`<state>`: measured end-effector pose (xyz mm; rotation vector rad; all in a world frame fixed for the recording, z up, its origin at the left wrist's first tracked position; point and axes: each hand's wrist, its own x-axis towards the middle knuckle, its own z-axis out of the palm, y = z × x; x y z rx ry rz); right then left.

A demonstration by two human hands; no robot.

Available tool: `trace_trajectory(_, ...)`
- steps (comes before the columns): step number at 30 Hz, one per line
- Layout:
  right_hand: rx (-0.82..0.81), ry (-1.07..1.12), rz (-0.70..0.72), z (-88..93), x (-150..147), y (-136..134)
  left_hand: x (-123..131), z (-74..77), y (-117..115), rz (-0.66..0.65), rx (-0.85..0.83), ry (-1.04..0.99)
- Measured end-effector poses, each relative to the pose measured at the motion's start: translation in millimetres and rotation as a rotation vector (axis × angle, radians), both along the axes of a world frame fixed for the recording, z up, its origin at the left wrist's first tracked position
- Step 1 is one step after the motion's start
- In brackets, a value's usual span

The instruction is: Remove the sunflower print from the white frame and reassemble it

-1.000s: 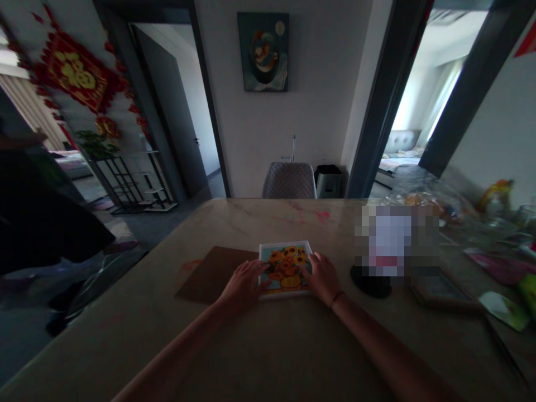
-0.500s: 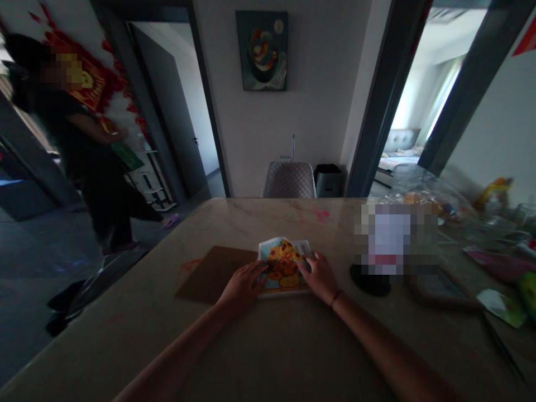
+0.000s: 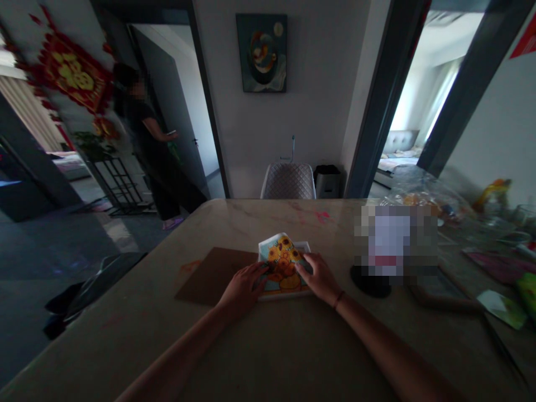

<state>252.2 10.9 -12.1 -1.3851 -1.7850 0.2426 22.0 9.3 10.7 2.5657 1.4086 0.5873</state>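
Note:
A sunflower picture [image 3: 281,259], seemingly a thin sheet, lies over a white frame or shallow tray [image 3: 304,246] in front of me. Its upper part is raised and bent, with the top right edge slanting down. My left hand [image 3: 247,283] grips the picture's left side, thumb and fingers over the edge. On the right side, my right hand [image 3: 320,278] holds the edge between thumb and fingers; a thin band circles that wrist. A brown board [image 3: 213,274] lies flat at the left, partly behind my left hand. The fingertips beneath the sheet are hidden.
On the right stand a blurred-out object on a black round base [image 3: 371,280], a dark-edged frame [image 3: 448,290] and a clear plastic bag [image 3: 422,192]. A chair [image 3: 288,180] stands beyond the table [image 3: 268,352]. Another person [image 3: 151,139] walks at the left.
The picture's top has risen and bent a little more, its right edge drawn inward by my right hand. My left hand stays nearly still. The other person has walked rightward towards the door.

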Motion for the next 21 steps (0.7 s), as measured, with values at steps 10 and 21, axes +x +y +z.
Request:
trace_trajectory(10, -0.101, 0.421, -0.008, -12.1, 2.5, 14.7, -0.6, 1.1, 0.2, -0.003, 0.002, 0.032)
trace_trajectory(21, -0.189, 0.406, 0.012, -10.5, 7.9, 15.2, -0.4, 0.6, 0.2, 0.029, 0.012, 0.056)
